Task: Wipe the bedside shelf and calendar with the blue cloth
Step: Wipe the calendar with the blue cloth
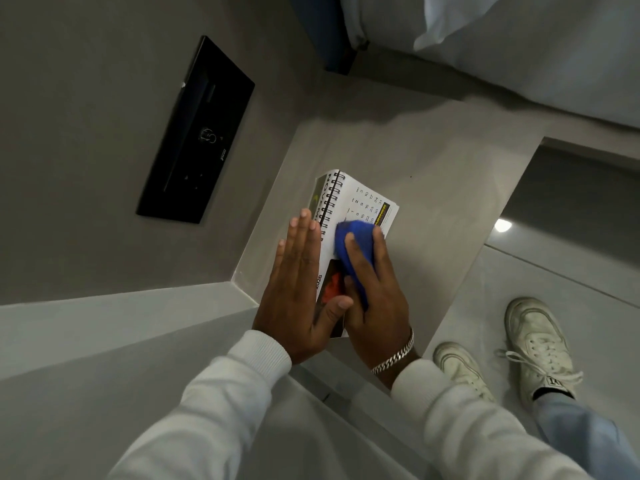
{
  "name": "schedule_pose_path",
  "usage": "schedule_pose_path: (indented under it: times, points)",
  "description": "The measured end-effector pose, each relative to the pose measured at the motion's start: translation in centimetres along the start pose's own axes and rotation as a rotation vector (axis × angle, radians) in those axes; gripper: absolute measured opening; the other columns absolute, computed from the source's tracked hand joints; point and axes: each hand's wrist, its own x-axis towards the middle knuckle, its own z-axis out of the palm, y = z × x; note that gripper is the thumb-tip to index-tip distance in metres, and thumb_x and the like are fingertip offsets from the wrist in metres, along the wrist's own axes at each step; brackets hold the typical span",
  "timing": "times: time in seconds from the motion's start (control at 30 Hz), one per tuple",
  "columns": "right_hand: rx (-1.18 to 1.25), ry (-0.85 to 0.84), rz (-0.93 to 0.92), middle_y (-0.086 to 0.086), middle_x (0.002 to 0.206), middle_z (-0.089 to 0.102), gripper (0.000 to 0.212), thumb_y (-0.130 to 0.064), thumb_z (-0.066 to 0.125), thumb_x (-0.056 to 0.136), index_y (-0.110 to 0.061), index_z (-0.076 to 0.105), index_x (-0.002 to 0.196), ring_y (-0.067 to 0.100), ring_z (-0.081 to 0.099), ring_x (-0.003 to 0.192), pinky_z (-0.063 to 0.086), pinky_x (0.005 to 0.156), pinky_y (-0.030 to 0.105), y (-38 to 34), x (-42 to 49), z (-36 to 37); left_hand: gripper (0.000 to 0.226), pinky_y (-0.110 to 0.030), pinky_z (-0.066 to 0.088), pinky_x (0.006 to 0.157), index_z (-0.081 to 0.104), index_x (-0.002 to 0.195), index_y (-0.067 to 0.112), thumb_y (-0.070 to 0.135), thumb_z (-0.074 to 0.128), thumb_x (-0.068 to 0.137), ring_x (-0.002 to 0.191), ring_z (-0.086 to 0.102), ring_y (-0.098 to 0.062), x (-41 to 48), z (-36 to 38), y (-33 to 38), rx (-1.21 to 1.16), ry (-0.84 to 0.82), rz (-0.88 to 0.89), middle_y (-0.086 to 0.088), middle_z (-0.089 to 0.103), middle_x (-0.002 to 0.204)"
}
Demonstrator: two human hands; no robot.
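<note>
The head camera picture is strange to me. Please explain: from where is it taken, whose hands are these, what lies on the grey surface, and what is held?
There is no machine here. One camera, worn on a person's head, looks down at that person's own two hands. The grey surface is a bedside shelf, with a spiral-bound calendar standing on it. The left hand, fingers flat and open, steadies the calendar's side. The right hand presses a blue cloth against the calendar's page. A black panel sits in the wall, and white shoes show on the floor below.
</note>
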Motion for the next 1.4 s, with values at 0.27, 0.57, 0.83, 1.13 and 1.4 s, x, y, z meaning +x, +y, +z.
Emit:
schedule_pose_path:
  times: [0.27,0.57,0.83,1.13,1.4]
  points:
    - [0.005,0.014,-0.001,0.009,0.161,0.009,0.052,-0.046,0.027,0.098,-0.027,0.029,0.147,0.033,0.029,0.142,0.048,0.102,0.051,-0.8,1.4,0.1,0.084,-0.046,0.007,0.125,-0.010,0.154,0.021,0.067,0.022,0.092,0.155,-0.004,-0.022,0.1,0.4,-0.5,-0.010,0.023,0.036,0.002,-0.014,0.165]
    - [-0.008,-0.024,-0.018,0.005,0.162,0.000,0.054,-0.039,0.035,0.099,-0.035,0.014,0.149,0.033,0.032,0.140,0.052,0.097,0.047,0.1,-0.4,0.7,0.085,-0.050,0.012,0.124,-0.007,0.155,0.019,0.068,0.022,0.092,0.155,-0.003,-0.020,-0.1,0.4,-0.5,-0.002,0.019,0.013,0.000,-0.009,0.166]
    - [0.097,0.014,-0.040,-0.002,0.161,-0.007,0.054,-0.049,0.030,0.097,-0.035,0.017,0.148,0.028,0.009,0.148,0.037,0.111,0.053,-0.2,0.4,1.5,0.084,-0.054,0.014,0.123,-0.009,0.155,0.019,0.065,0.024,0.093,0.155,-0.002,-0.023,0.0,0.4,-0.6,0.001,0.014,0.038,-0.004,-0.008,0.167]
    - [0.045,0.032,-0.012,0.000,0.160,-0.002,0.053,-0.043,0.031,0.099,-0.028,0.020,0.148,0.021,0.009,0.147,0.037,0.112,0.050,0.5,1.1,1.0,0.085,-0.049,0.010,0.124,-0.006,0.155,0.017,0.067,0.023,0.092,0.155,-0.005,-0.019,-0.1,0.2,-0.2,0.000,-0.003,0.023,0.000,-0.010,0.166]
    - [0.053,0.038,-0.048,0.002,0.162,-0.006,0.059,-0.046,0.037,0.096,-0.037,0.011,0.148,0.029,0.007,0.149,0.034,0.111,0.057,0.6,-0.7,2.6,0.083,-0.046,0.009,0.125,-0.009,0.154,0.019,0.066,0.022,0.093,0.155,-0.005,-0.019,0.0,0.1,-0.2,-0.009,-0.009,0.046,-0.001,-0.008,0.165]
